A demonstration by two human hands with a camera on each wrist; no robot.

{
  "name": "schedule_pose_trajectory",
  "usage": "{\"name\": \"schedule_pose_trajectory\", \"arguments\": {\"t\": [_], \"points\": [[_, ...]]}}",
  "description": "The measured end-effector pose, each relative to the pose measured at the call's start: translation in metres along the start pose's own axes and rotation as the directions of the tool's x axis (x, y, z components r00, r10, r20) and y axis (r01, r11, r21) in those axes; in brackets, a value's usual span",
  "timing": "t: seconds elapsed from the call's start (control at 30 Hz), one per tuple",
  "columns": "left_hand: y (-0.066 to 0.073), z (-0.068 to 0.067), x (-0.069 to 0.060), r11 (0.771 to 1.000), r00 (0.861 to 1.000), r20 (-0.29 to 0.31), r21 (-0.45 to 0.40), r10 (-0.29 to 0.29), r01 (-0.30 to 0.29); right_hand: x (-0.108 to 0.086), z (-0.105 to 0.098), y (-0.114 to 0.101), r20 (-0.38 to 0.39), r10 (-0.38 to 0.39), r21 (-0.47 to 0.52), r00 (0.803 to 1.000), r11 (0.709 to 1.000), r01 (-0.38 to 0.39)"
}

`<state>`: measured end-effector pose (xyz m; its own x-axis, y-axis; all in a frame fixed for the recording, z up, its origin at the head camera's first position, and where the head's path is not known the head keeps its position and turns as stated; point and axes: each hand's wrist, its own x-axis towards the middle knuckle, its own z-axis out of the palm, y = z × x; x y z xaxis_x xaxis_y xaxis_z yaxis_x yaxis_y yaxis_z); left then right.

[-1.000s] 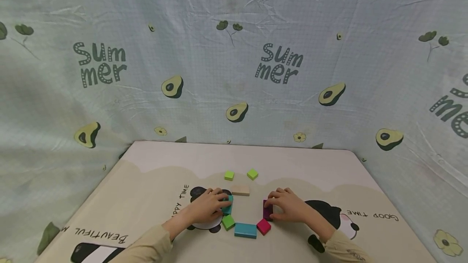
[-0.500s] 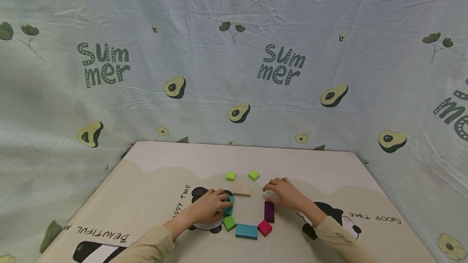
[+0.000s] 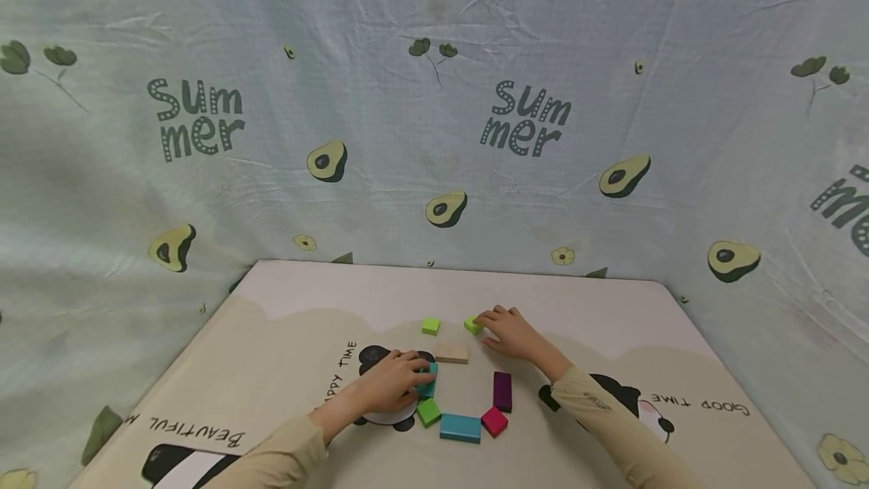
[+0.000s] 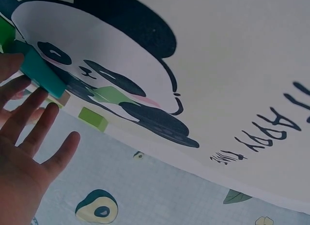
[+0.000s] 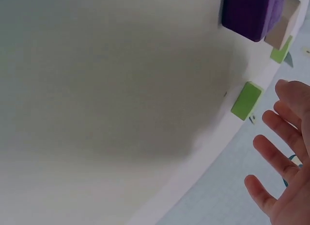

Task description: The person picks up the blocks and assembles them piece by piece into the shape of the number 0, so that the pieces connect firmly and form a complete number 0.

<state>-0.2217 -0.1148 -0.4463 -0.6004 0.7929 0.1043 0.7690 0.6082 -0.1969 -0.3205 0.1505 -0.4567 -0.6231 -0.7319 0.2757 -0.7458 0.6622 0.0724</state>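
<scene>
My left hand point(image 3: 390, 383) rests at a teal block point(image 3: 431, 383), its fingers bent over it and the thumb at the near end. In the left wrist view the teal block point(image 4: 46, 75) lies by the thumb and first fingers. Farther back, my right hand point(image 3: 512, 333) reaches over the table, fingertips beside or on a lime block point(image 3: 471, 325); contact cannot be told. In the right wrist view the fingers spread with nothing between them, and the lime block point(image 5: 247, 100) appears beyond. A purple block point(image 3: 502, 392) lies free nearer to me.
A green block point(image 3: 428, 412), a blue block point(image 3: 460, 429) and a red block point(image 3: 494, 422) form a curve at the front. Behind lie a pale wooden block point(image 3: 452, 354) and another lime block point(image 3: 431, 327). A printed curtain point(image 3: 380, 112) hangs behind the table.
My right hand has left the purple block and moved back to the right-hand lime block. My left hand stays at the teal block. The view has shifted slightly.
</scene>
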Motion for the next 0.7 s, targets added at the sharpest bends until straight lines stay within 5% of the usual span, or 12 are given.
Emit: {"name": "schedule_pose_trajectory", "arguments": {"t": [0.2, 0.7], "points": [[0.0008, -0.0006, 0.0004, 1.000, 1.000, 0.015, -0.007, -0.014, 0.014, 0.0068, 0.0048, 0.0012, -0.034, -0.008, -0.061, 0.999, 0.998, 0.005], [0.0037, -0.0023, 0.0005, 1.000, 0.999, 0.023, -0.006, -0.027, 0.027, 0.0099, 0.0105, 0.0046, 0.040, -0.019, -0.112, 0.999, 0.993, 0.023]]}}
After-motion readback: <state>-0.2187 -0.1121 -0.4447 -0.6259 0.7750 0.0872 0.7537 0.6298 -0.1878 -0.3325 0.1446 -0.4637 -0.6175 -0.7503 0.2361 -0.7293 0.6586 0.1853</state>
